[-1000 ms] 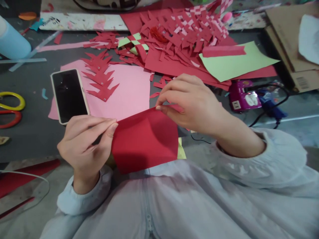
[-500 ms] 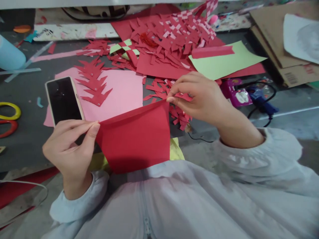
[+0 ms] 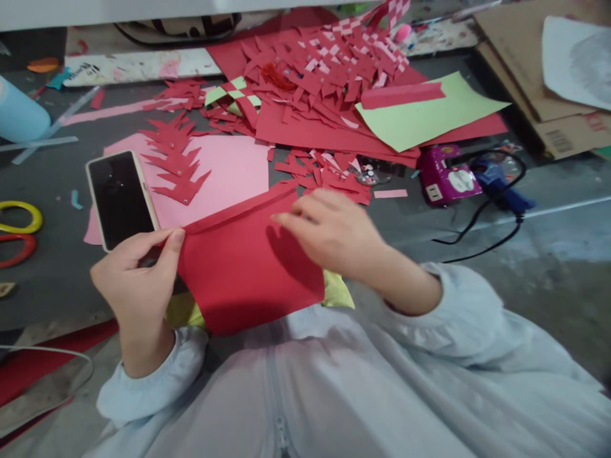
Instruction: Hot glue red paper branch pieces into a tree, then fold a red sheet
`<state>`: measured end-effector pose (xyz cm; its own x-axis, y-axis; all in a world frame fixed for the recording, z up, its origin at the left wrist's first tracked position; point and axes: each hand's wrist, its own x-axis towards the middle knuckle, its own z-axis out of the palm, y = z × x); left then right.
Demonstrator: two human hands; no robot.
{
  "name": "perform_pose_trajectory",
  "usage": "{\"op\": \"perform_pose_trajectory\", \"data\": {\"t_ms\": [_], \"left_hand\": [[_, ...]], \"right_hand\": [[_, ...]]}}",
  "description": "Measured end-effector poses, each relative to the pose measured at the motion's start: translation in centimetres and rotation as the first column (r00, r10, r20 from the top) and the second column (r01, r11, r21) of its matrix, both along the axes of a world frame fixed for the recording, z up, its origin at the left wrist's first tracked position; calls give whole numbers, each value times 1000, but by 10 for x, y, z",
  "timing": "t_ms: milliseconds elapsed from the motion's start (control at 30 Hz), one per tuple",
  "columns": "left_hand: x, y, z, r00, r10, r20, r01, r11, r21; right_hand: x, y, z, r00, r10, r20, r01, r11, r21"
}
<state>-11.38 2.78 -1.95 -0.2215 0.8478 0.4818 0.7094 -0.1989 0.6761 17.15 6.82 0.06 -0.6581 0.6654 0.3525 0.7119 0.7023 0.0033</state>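
A sheet of red paper [image 3: 248, 267] with a narrow folded strip along its upper edge spans the space between my hands. My left hand [image 3: 138, 273] pinches the sheet's upper left corner between thumb and index finger. Over the right part of the sheet is my right hand [image 3: 334, 232], its index finger stretched out and nothing visible in its grasp. Whether its fingertips touch the paper I cannot tell. Beyond the sheet lie pink paper [image 3: 233, 159] and a chain of spiky red paper pieces [image 3: 174, 168]. A phone [image 3: 123, 200] rests just past my left hand.
Scissors handles [image 3: 21, 219] lie at the left, below a light blue bottle [image 3: 21, 111]. Red paper cuttings [image 3: 324, 175] and green paper [image 3: 405, 121] cover the far side. A purple box [image 3: 442, 178], a blue corded tool [image 3: 501, 184] and cardboard [image 3: 529, 76] sit at the right.
My right hand has let go of the sheet's upper right corner and moved left and down over the paper. My left hand keeps its pinch.
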Motion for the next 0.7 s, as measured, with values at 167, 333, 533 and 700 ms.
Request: {"op": "perform_pose_trajectory", "data": {"t_ms": [167, 333, 533, 700], "left_hand": [[6, 4, 2, 995, -62, -77, 63, 998, 1], [14, 3, 5, 995, 20, -94, -27, 997, -71], [15, 4, 6, 996, 40, -84, -47, 995, -84], [16, 4, 9, 994, 48, -95, -55, 996, -74]], "right_hand": [[-35, -26, -16, 977, 66, 202, -19, 974, -225], [-34, -24, -18, 929, -142, 341, 235, 939, -250], [-17, -14, -8, 780, -464, 421, 568, 807, -162], [-25, -22, -9, 917, -169, 362, 269, 931, -248]]}}
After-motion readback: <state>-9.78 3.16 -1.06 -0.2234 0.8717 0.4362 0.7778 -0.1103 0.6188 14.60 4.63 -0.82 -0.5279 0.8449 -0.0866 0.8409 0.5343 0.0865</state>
